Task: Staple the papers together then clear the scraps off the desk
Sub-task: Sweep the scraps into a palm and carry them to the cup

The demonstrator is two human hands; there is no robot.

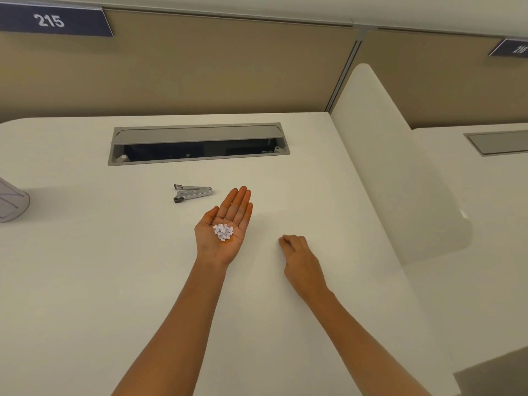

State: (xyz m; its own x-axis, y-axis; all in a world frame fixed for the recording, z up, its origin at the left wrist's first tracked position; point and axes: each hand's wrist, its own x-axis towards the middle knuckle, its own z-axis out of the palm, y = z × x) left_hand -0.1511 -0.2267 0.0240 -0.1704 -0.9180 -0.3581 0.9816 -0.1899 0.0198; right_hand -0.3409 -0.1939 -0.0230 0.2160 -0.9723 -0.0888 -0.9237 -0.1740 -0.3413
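Observation:
My left hand [225,224] lies palm up over the white desk [114,267], fingers straight. A small heap of white paper scraps [223,232] rests in its palm. To its right, my right hand [298,254] is palm down with curled fingers, fingertips pressed together on the desk surface; whether a scrap is pinched between them is hidden. A silver stapler [191,192] lies on the desk just beyond my left hand, its jaws spread apart. A curled sheet of paper [11,200] shows at the left edge.
A grey cable slot [198,144] with its lid raised is set in the desk near the back. A white divider panel [400,178] rises on the right. Tan partition walls carry number plates [54,21].

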